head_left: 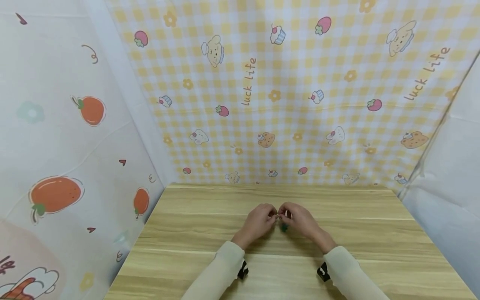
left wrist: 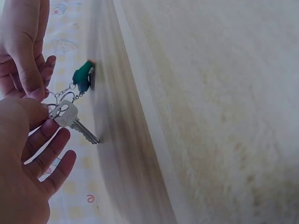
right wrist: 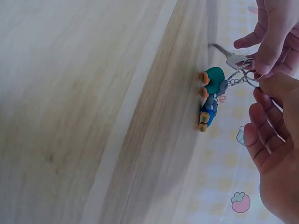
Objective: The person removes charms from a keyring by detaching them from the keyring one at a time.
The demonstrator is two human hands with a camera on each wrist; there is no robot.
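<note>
Head view: left forearm point(head_left: 214, 273) angled between 1 and 2 o'clock, right forearm point(head_left: 354, 273) between 10 and 11. Left hand point(head_left: 259, 218) and right hand point(head_left: 301, 220) converge at 5 o'clock from view centre, fingertips nearly meeting. Each pinches with thumb and index finger. Remaining left fingers point(left wrist: 49, 149) loosely spread, tips toward 1 o'clock, left wrist view.
</note>
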